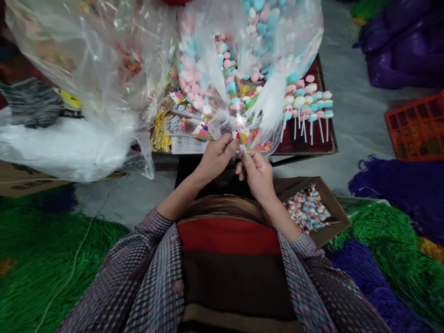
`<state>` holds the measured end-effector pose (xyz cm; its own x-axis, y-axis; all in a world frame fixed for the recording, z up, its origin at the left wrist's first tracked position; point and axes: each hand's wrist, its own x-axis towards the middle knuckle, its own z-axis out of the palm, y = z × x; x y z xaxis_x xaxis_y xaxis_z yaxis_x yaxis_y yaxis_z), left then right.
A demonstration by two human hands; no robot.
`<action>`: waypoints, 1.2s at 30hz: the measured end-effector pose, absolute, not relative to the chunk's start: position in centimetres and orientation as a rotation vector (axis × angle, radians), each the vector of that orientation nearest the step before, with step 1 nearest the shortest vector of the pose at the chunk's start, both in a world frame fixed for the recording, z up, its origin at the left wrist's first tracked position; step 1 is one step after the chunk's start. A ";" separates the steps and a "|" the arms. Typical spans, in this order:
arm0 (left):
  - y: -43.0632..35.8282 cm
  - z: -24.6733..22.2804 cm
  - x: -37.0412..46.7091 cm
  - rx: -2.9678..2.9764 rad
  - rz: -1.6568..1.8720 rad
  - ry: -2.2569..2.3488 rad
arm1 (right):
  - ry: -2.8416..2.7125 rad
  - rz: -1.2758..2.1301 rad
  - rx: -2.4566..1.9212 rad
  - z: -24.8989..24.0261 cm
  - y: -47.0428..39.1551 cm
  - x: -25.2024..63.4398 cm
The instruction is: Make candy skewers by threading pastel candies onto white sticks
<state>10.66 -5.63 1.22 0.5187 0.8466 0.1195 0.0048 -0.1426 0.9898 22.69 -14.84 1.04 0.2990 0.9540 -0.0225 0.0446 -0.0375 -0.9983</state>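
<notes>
A marshmallow skewer (236, 105) in a clear printed wrapper points away from me at the table's front edge. My left hand (219, 156) is closed on the lower end of its wrapper. Just right of it, my right hand (257, 174) pinches the white stick (243, 149) at the bottom. Bags of pink, blue and white marshmallows (192, 76) lie beyond my hands. Several unwrapped marshmallow skewers (308, 104) are grouped on the table's right side. Flat printed wrappers (185, 126) and gold twist ties (161, 134) lie to the left.
Below the table's right edge, a cardboard box (335, 208) holds many wrapped skewers. Large clear plastic bags (86, 55) and a grey knitted glove (31, 102) fill the left. Green strands (379, 236), purple bundles (405, 44) and an orange crate (416, 125) sit on the floor.
</notes>
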 end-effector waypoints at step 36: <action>-6.2 2.4 11.2 0.760 0.747 0.694 | -1.277 0.817 -1.437 1.6 -15.3 24.0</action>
<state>11.16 -6.21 2.42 0.5462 0.7916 -0.2740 -0.3313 0.5046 0.7972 24.03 -15.27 1.61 0.2127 0.9686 0.1291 0.2887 0.0640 -0.9553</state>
